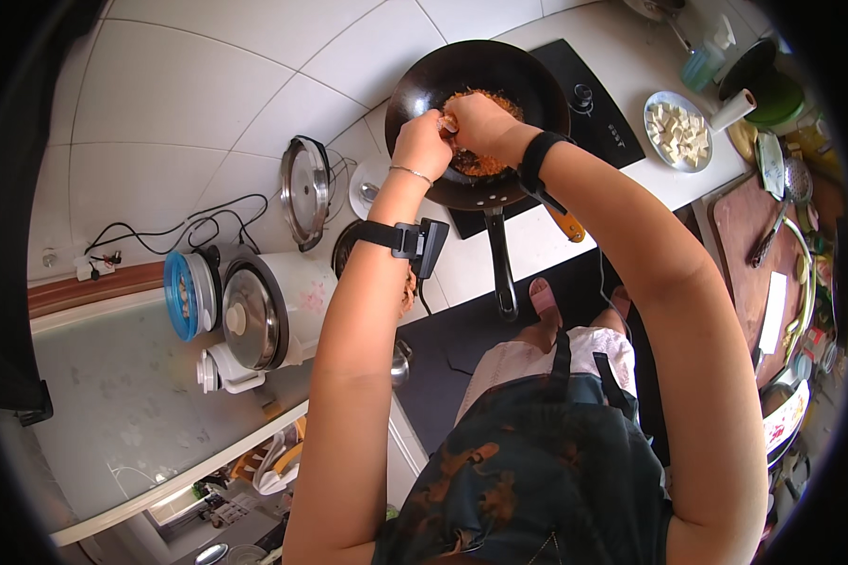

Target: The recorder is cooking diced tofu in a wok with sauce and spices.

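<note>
Both of my hands meet over a black wok point(537, 92) on the black cooktop point(601, 120). My left hand point(424, 145) and my right hand point(484, 123) have curled fingers around a small reddish-brown item point(447, 126), whose kind I cannot make out. Reddish-orange chopped food point(484, 166) lies in the wok beneath them, partly hidden by my hands. The wok's black handle point(502, 268) points towards my body. An orange-yellow handle point(567, 224) shows beside the wok, under my right forearm.
Right of the cooktop stands a plate of white cubes point(678, 134), perhaps tofu. Farther right are a wooden cutting board point(742, 219) and a slotted ladle point(777, 219). A glass lid point(305, 191) leans at the tiled wall, above a white cooker point(304, 296) and loose cables point(212, 215).
</note>
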Action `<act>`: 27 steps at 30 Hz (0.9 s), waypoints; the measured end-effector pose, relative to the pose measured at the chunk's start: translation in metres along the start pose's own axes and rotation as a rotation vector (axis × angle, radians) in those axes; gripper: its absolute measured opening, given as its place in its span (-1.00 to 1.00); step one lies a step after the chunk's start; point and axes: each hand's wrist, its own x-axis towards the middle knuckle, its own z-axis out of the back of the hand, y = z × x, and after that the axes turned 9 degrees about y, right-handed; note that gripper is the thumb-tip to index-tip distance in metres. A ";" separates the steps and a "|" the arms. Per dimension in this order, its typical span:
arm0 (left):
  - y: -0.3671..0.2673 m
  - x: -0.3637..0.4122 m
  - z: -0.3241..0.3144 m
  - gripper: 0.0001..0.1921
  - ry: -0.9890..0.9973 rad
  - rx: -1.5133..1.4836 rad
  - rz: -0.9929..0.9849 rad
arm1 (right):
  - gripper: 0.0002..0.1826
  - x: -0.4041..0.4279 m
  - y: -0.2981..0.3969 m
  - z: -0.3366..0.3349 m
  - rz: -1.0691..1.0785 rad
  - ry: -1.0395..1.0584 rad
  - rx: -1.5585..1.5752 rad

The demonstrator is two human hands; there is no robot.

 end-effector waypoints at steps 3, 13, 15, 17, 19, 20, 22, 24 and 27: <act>0.002 0.000 -0.001 -0.85 0.014 -0.026 -0.015 | -0.74 -0.002 0.003 0.000 -0.029 0.038 0.005; 0.022 0.008 -0.005 -0.76 0.087 -0.074 0.038 | -0.68 -0.010 0.000 0.009 0.042 0.052 0.054; 0.024 0.009 -0.003 -0.74 0.066 -0.045 0.039 | -0.67 -0.014 -0.005 0.018 0.075 0.052 0.104; 0.045 0.007 -0.003 -0.69 0.139 -0.198 0.110 | -0.59 -0.020 0.002 0.030 0.035 0.070 0.158; 0.051 0.007 -0.002 -0.65 0.119 -0.193 0.084 | -0.52 -0.022 -0.005 0.036 0.027 0.060 0.133; 0.054 0.006 -0.001 -0.66 0.144 -0.273 0.073 | -0.53 -0.023 -0.008 0.038 0.010 0.014 0.170; 0.047 0.003 0.003 -0.66 0.175 -0.354 0.058 | -0.58 -0.029 -0.012 0.043 -0.007 -0.079 0.199; 0.041 -0.001 0.008 -0.72 0.195 -0.463 0.067 | -0.60 -0.035 -0.014 0.049 -0.034 -0.091 0.194; 0.042 -0.004 0.005 -0.75 0.180 -0.573 0.253 | -0.66 -0.049 -0.010 0.054 -0.073 -0.096 0.171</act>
